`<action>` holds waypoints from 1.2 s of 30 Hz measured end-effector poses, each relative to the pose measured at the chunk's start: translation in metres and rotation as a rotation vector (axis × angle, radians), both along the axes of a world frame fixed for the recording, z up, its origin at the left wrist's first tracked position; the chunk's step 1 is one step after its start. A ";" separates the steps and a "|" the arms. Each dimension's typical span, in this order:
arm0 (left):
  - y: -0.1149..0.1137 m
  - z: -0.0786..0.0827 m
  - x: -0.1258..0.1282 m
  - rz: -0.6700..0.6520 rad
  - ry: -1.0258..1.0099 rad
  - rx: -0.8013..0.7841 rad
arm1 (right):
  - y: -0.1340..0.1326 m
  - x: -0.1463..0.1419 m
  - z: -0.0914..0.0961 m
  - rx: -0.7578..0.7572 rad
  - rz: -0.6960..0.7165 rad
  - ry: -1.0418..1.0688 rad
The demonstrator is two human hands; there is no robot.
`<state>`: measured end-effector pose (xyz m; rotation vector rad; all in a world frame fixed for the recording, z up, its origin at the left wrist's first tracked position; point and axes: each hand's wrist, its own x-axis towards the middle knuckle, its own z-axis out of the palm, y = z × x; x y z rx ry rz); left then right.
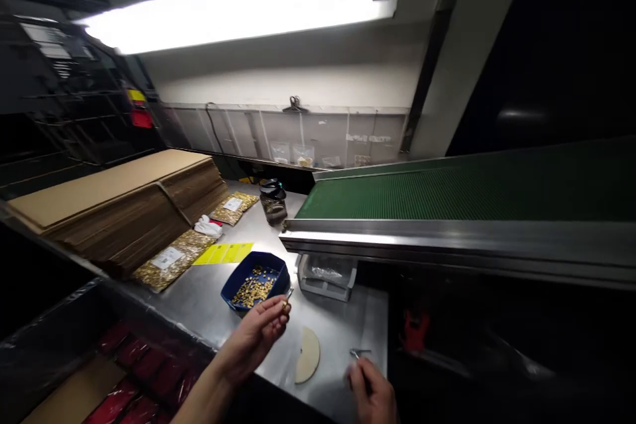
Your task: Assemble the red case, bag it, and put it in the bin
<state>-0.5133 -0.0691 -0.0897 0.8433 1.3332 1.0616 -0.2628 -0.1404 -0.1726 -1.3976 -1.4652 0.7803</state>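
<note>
My left hand [253, 341] is closed in a pinch on a small gold-coloured piece [285, 305], and a thin metal part [290, 292] sticks up beside it. Just behind these fingers stands a blue bin [229, 291] holding many small gold pieces [253, 289]. Near the table's front edge my right hand [371, 389] is closed around a slim metal tool [358, 352], whose bent or crossed end shows above the fingers; its exact kind is unclear. Between the hands a beige half-round disc [308, 355] lies flat on the metal table [332, 328].
A green conveyor belt [397, 192] slopes up to the right, above a grey tray [325, 285]. At left are stacked cardboard [124, 205], bags of gold pieces [173, 257], yellow labels [223, 253] and a box of red packets [134, 371]. A dark jar [273, 204] stands behind.
</note>
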 end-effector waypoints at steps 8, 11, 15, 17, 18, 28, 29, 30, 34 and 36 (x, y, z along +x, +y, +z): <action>-0.054 0.000 0.121 -0.017 -0.723 -0.384 | 0.006 0.028 0.094 0.008 0.216 0.190; -0.055 -0.006 0.142 -0.107 -0.634 -0.373 | -0.001 0.045 0.096 -0.020 0.185 0.131; -0.054 -0.017 0.158 -0.238 -0.534 -0.341 | -0.014 0.058 0.083 0.009 0.060 0.074; -0.056 -0.020 0.166 -0.279 -0.522 -0.337 | -0.022 0.060 0.074 0.053 -0.022 0.043; -0.058 -0.021 0.169 -0.292 -0.516 -0.339 | -0.026 0.060 0.070 0.078 -0.062 0.027; -0.070 -0.013 0.186 -0.377 -0.323 -0.259 | -0.051 0.062 0.043 0.224 -0.281 -0.033; -0.070 -0.013 0.186 -0.392 -0.299 -0.240 | -0.051 0.063 0.043 0.223 -0.281 -0.008; -0.069 -0.012 0.186 -0.407 -0.276 -0.217 | -0.051 0.064 0.044 0.223 -0.280 0.015; -0.067 -0.006 0.188 -0.468 -0.202 -0.128 | -0.051 0.067 0.049 0.215 -0.263 0.081; -0.067 -0.004 0.189 -0.455 -0.181 -0.116 | -0.051 0.070 0.053 0.196 -0.245 0.103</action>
